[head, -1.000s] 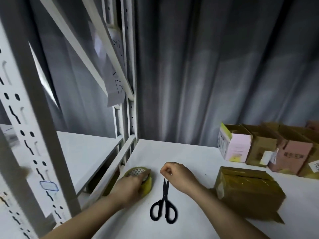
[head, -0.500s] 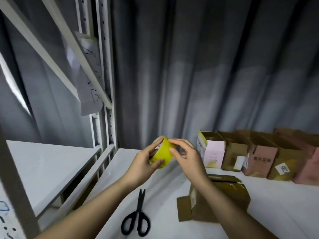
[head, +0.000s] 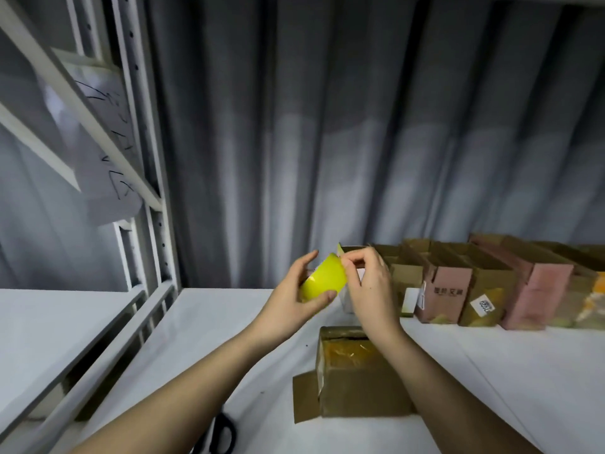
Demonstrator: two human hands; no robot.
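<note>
The left hand (head: 291,303) grips a round yellow tape roll (head: 322,285) clear above the white table (head: 203,322); the right hand (head: 370,286) pinches its upper edge over a brown cardboard box (head: 357,385).

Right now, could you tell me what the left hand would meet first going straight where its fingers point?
Probably the right hand, pinching the tape roll that the left hand holds; depth is unclear.

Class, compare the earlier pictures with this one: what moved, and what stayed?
The left hand lifted the yellow tape roll off the table; the right hand left the scissors and now pinches the roll's edge. Scissors and brown box stay on the table.
</note>
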